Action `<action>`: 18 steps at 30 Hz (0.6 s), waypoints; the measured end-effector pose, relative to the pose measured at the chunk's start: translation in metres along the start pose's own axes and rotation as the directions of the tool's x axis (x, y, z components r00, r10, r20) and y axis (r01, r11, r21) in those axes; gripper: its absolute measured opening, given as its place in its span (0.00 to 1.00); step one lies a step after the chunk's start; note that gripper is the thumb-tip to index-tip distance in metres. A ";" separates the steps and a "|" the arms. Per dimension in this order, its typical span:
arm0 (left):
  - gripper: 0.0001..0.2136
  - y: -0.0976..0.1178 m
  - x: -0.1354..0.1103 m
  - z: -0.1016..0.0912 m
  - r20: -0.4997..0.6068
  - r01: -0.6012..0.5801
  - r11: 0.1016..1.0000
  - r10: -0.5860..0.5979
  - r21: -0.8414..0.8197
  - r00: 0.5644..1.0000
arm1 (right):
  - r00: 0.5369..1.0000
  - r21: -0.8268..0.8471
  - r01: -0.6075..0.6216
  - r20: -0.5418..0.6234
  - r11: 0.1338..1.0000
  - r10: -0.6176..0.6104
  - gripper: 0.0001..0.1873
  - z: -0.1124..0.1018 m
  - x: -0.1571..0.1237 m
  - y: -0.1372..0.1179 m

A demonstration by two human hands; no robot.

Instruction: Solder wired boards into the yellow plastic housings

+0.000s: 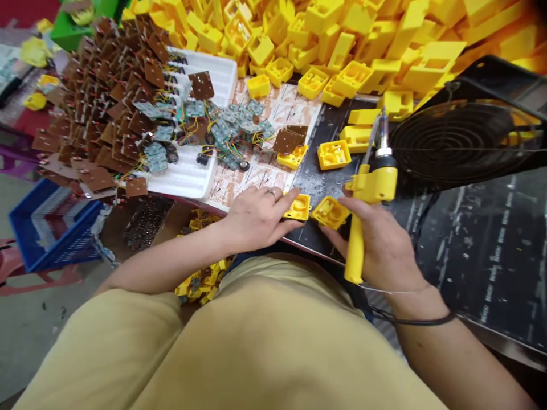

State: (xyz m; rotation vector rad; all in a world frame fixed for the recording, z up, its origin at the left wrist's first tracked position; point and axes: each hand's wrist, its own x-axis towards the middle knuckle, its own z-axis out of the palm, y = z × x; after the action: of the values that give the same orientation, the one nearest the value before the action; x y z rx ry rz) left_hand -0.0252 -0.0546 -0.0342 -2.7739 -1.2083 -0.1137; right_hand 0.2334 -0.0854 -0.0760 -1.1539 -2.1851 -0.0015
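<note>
My left hand rests at the table's near edge, its fingers closed on a small yellow plastic housing. My right hand grips the handle of a yellow soldering iron, whose tip points up and away from me. A second yellow housing lies tilted between the two hands, touching my right fingers. More yellow housings lie on the dark work mat just beyond.
A big heap of yellow housings fills the back of the table. A white tray holds brown circuit boards and wired green boards. A black fan stands at right. A blue crate sits at left.
</note>
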 end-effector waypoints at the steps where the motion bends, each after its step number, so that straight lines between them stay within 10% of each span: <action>1: 0.22 -0.009 -0.003 -0.002 -0.015 -0.017 1.000 0.017 0.017 1.000 | 1.000 0.022 0.012 0.014 1.000 -0.013 0.31 -0.002 -0.001 0.003; 7: 0.11 -0.086 0.006 -0.016 -0.146 0.226 0.967 -0.208 0.118 0.967 | 0.999 0.167 0.016 0.035 0.986 -0.022 0.41 -0.013 -0.012 0.010; 13: 0.32 -0.092 0.070 -0.001 0.035 0.104 0.993 -0.102 -0.049 0.994 | 0.992 0.153 -0.109 -0.045 0.982 0.117 0.42 -0.017 -0.015 0.002; 18: 0.09 -0.117 0.118 -0.023 -0.017 0.252 0.952 -0.259 -0.174 0.966 | 0.991 0.102 -0.118 -0.046 0.988 0.123 0.37 -0.021 -0.016 -0.001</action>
State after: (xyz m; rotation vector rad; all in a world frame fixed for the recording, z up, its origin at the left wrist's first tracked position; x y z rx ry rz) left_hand -0.0314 0.1068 0.0103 -2.7221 -1.6136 -0.3074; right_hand 0.2505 -0.1036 -0.0679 -1.2146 -2.0435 0.1260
